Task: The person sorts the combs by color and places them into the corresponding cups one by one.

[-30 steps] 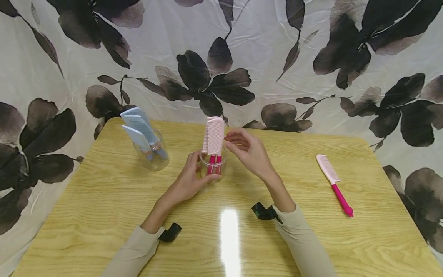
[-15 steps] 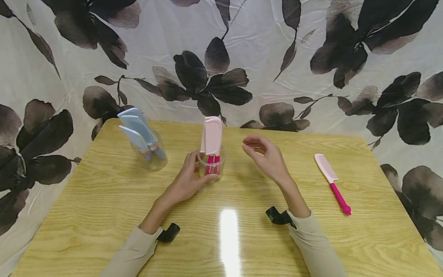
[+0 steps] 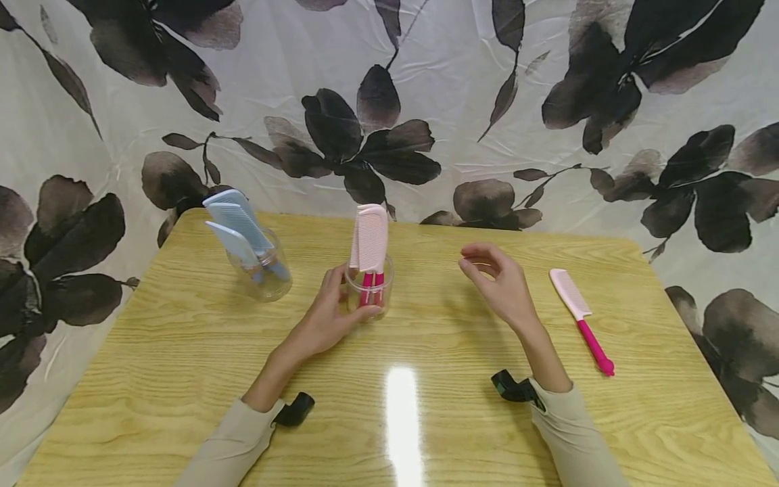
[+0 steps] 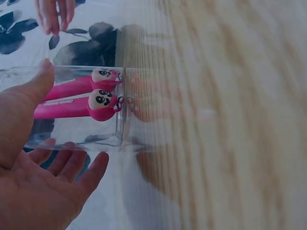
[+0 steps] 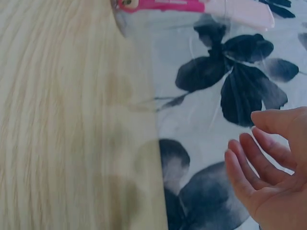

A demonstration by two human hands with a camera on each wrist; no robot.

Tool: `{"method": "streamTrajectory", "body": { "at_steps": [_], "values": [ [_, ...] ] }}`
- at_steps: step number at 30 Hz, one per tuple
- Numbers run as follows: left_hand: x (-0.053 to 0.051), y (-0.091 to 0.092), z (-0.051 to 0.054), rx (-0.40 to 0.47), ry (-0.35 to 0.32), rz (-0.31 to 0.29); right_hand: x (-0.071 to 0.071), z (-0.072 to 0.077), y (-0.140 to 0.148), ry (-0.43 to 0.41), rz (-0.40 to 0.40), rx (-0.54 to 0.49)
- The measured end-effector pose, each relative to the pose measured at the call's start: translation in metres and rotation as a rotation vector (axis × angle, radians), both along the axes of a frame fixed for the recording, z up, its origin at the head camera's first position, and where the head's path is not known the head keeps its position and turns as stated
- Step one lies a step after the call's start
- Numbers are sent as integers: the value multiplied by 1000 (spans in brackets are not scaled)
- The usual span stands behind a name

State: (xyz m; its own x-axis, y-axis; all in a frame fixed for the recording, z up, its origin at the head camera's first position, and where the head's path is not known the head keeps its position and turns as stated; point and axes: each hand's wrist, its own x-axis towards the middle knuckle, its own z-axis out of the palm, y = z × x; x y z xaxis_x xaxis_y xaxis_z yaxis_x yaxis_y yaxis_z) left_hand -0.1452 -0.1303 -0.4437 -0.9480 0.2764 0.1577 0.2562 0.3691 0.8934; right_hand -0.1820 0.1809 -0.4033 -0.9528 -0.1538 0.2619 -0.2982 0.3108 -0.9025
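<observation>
My left hand (image 3: 325, 318) holds a clear jar (image 3: 387, 296) in the middle of the table, thumb in front and fingers round its far-left side. Two pink combs (image 3: 372, 238) stand in it, heads up above the rim. Their magenta handles (image 4: 67, 108), each ending in a small cartoon face, point down inside the jar in the left wrist view. Nothing is in my right hand (image 3: 499, 284), whose loosely bent fingers hover over the table between the jar and a third pink comb (image 3: 571, 294). That comb lies flat at the right, its magenta handle toward me.
A second clear jar (image 3: 278, 287) stands at the back left with several blue combs (image 3: 237, 223) leaning left in it. Behind the wooden table (image 3: 152, 352) hangs a white cloth (image 3: 468, 88) with dark flowers. A bright reflection lies near the front middle.
My right hand has moved away from the pink combs in the jar, to the right toward the lone comb. My left hand keeps its hold on the jar. The head view has shifted slightly.
</observation>
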Motion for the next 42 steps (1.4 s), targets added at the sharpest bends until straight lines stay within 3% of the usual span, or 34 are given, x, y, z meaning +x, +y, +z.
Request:
{"method": "streamTrajectory", "body": {
  "at_steps": [20, 42],
  "values": [
    [0, -1, -1, 4, 4, -7, 10, -14, 55, 47, -140, 39],
    [-1, -1, 0, 8, 3, -15, 8, -21, 98, 41, -301, 133]
  ]
}}
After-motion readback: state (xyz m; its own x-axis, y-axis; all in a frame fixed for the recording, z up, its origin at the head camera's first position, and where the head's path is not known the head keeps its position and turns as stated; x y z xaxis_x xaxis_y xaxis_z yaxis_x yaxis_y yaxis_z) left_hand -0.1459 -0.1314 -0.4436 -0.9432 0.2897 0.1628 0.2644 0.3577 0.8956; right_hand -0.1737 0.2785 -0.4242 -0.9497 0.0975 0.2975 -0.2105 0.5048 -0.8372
